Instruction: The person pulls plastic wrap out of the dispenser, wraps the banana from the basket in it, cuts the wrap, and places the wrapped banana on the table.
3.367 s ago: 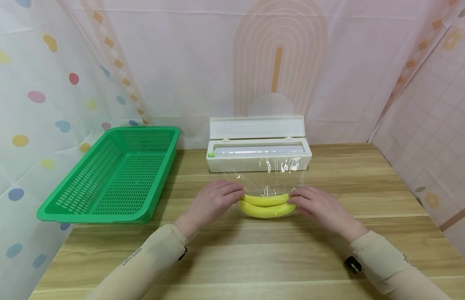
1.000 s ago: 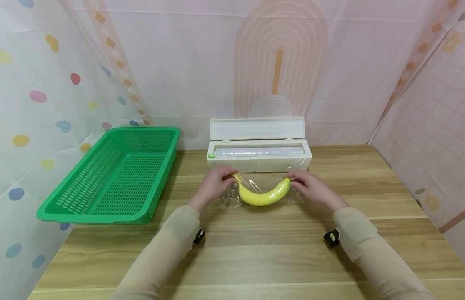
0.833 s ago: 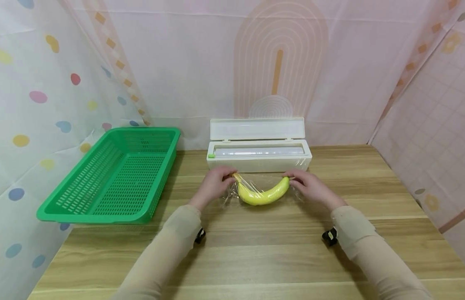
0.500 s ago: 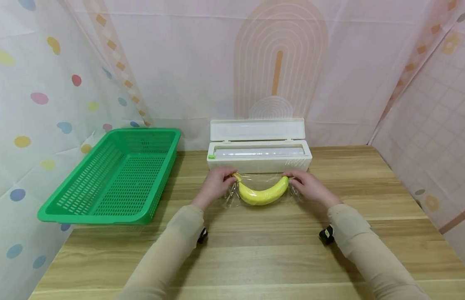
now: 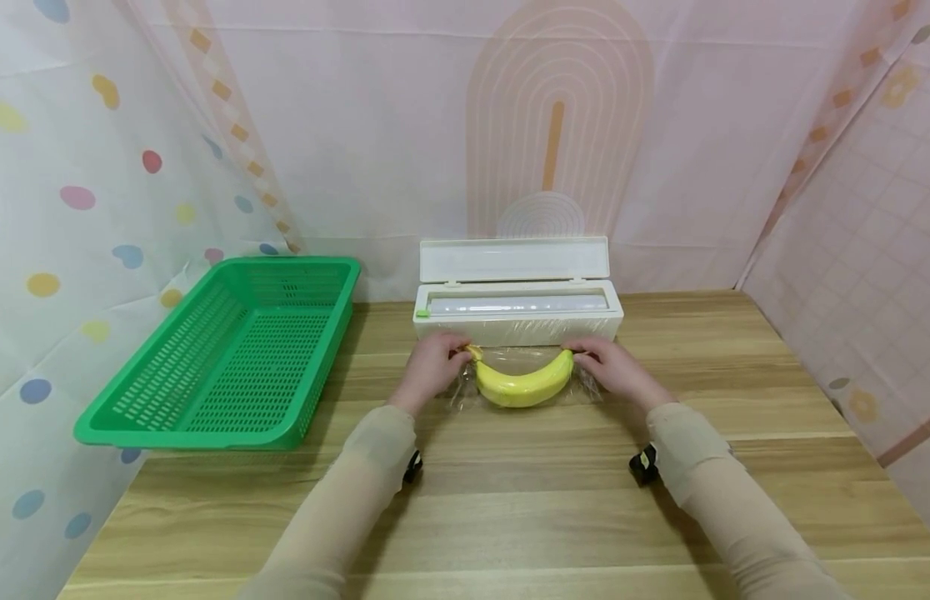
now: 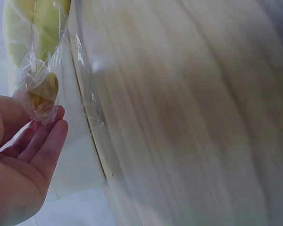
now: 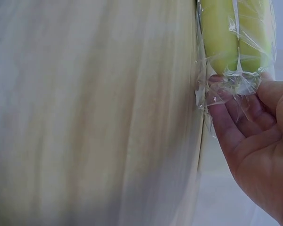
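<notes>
Two yellow bananas (image 5: 523,388), seen side by side in the wrist views, lie in clear plastic wrap (image 7: 243,82) in front of the dispenser. At their brown stem end (image 6: 43,92), my left hand (image 5: 432,367) pinches the bananas through the film between thumb and fingers. My right hand (image 5: 611,367) pinches the opposite end, where the film gathers in crinkles. Loose film spreads out beside both ends. Behind the bananas is a white plastic wrap dispenser (image 5: 517,332) with its lid (image 5: 514,260) raised and a film roll (image 5: 517,304) inside.
A green perforated plastic basket (image 5: 202,438) stands on the left of the wooden table (image 5: 525,517). Patterned cloth (image 5: 360,125) hangs behind and along both sides. A black strap device (image 5: 643,465) sits at the right wrist.
Earlier the bananas lay nearer me, with film stretching back to the dispenser. Both hands have since moved them towards it, rolled over, and now hold the two ends. Lately they shift only slightly.
</notes>
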A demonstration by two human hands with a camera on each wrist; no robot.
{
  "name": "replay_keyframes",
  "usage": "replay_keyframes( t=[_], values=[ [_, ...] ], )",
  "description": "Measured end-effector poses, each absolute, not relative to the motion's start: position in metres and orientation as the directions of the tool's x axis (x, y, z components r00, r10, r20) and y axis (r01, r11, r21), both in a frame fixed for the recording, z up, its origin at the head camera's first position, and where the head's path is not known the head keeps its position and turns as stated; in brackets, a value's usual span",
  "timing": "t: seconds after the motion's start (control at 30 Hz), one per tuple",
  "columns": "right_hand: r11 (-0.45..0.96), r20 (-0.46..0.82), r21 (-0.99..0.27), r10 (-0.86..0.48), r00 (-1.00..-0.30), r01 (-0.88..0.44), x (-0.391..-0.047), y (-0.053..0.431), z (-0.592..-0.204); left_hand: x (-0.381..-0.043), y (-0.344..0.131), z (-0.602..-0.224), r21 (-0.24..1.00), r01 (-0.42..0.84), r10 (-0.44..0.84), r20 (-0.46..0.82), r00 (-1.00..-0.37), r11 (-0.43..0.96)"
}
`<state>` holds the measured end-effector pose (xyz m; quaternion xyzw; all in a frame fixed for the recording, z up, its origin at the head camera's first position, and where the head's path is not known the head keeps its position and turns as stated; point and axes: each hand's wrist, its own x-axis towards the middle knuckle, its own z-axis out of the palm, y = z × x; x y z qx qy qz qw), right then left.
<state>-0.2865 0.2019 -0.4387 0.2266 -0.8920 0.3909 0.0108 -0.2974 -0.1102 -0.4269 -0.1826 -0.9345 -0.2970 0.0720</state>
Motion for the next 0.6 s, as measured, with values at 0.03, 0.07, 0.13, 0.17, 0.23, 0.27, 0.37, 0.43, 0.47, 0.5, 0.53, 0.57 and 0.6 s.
replay_keyframes(
  t=[0.03,0.07,0.13,0.17,0.23,0.27,0.37,0.43,0.47,0.5,0.53,0.57,0.6],
  values=[
    [0.594,0.192,-0.694,-0.391,-0.900,-0.407,-0.2872,0.2016,-0.4389,-0.2974,-0.1098,-0.4268,0.521,0.382,0.295,0.244,-0.924,0.764],
    [0.597,0.189,-0.694,-0.386,-0.903,-0.401,-0.2879,0.2011,-0.4392,-0.2977,-0.1094,-0.4267,0.516,0.377,0.290,0.243,-0.926,0.769],
    [0.602,0.184,-0.697,-0.375,-0.909,-0.389,-0.2896,0.2002,-0.4400,-0.2981,-0.1087,-0.4265,0.514,0.370,0.282,0.244,-0.928,0.774],
    [0.605,0.183,-0.697,-0.369,-0.911,-0.385,-0.2905,0.1997,-0.4405,-0.2983,-0.1085,-0.4265,0.514,0.367,0.278,0.244,-0.929,0.776],
    [0.606,0.185,-0.699,-0.358,-0.915,-0.379,-0.2926,0.1986,-0.4416,-0.2989,-0.1081,-0.4267,0.516,0.359,0.269,0.243,-0.932,0.778],
    [0.604,0.186,-0.704,-0.351,-0.918,-0.374,-0.2936,0.1981,-0.4421,-0.2993,-0.1078,-0.4268,0.520,0.353,0.264,0.240,-0.934,0.777],
    [0.599,0.190,-0.715,-0.330,-0.925,-0.360,-0.2954,0.1972,-0.4430,-0.3004,-0.1068,-0.4273,0.525,0.339,0.248,0.237,-0.939,0.781],
    [0.596,0.190,-0.723,-0.315,-0.930,-0.349,-0.2960,0.1968,-0.4433,-0.3010,-0.1061,-0.4275,0.532,0.326,0.233,0.235,-0.943,0.782],
    [0.595,0.186,-0.728,-0.309,-0.933,-0.342,-0.2961,0.1966,-0.4433,-0.3013,-0.1058,-0.4276,0.535,0.317,0.224,0.233,-0.946,0.783],
    [0.597,0.186,-0.727,-0.306,-0.934,-0.341,-0.2960,0.1965,-0.4434,-0.3016,-0.1056,-0.4275,0.537,0.309,0.215,0.231,-0.949,0.785],
    [0.598,0.183,-0.728,-0.301,-0.936,-0.335,-0.2960,0.1961,-0.4435,-0.3019,-0.1054,-0.4275,0.540,0.301,0.206,0.230,-0.951,0.786],
    [0.598,0.179,-0.731,-0.295,-0.939,-0.328,-0.2959,0.1958,-0.4435,-0.3022,-0.1053,-0.4274,0.540,0.291,0.196,0.227,-0.954,0.790],
    [0.600,0.176,-0.734,-0.286,-0.942,-0.319,-0.2959,0.1954,-0.4436,-0.3024,-0.1052,-0.4273,0.543,0.283,0.187,0.227,-0.956,0.790]
  ],
)
